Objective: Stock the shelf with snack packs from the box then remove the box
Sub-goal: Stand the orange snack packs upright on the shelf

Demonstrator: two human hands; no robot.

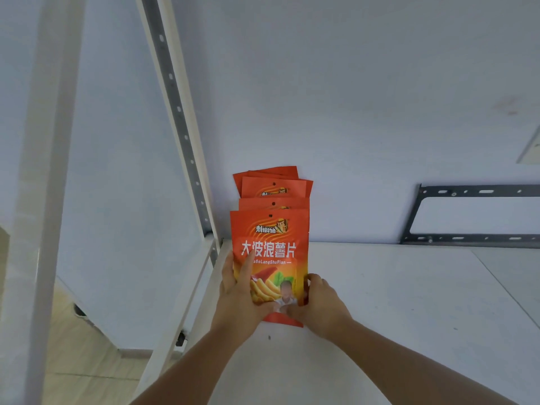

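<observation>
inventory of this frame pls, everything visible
front pack: one, orange-red, upright on the shelf's left end, held by both hands
packs behind: at least three, orange-red, in a row behind it toward the wall
shelf: one, white, under the packs
post: one, white with a grey slotted strip, left of the packs
bracket: one, black, on the wall at right
floor: beige, lower left
left hand: grips the front pack's left edge
right hand: grips its lower right edge

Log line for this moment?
step: standing front snack pack on shelf | left hand: grips pack | right hand: grips pack | behind: more packs | box: unseen
</observation>
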